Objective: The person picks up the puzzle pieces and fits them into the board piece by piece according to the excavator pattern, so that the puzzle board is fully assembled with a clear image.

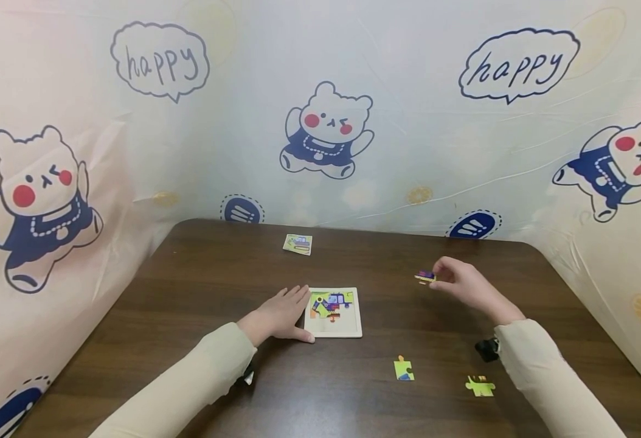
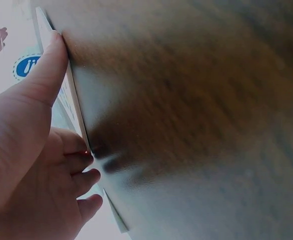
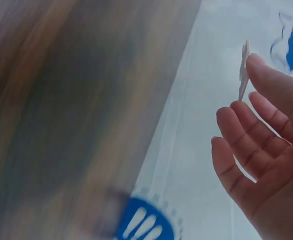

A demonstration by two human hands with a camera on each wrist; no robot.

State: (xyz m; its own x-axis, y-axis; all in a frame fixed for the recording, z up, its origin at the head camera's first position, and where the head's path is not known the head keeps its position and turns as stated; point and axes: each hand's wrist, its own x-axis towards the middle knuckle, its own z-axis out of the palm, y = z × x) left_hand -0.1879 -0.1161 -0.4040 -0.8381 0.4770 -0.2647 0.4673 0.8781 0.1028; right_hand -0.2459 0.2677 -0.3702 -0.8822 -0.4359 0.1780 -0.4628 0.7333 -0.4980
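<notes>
A white square puzzle tray [image 1: 334, 333] lies on the table, with joined pieces showing part of a purple and blue excavator [image 1: 331, 301] in its upper area. My left hand [image 1: 281, 313] rests along the tray's left side, thumb at the near corner and fingers at the far one; the left wrist view shows the thumb [image 2: 54, 67] against its edge. Raised over the right of the table, my right hand [image 1: 465, 283] pinches a colorful puzzle piece [image 1: 425, 277] between thumb and fingers. In the right wrist view that puzzle piece [image 3: 244, 70] is seen nearly edge-on.
Two loose green puzzle pieces lie near the front right: one with blue [image 1: 403, 369], the other wider [image 1: 480, 386]. A small picture card [image 1: 298, 244] of an excavator lies at the back of the brown table [image 1: 216, 267]. Printed curtains [image 1: 408, 152] enclose the table's back and sides.
</notes>
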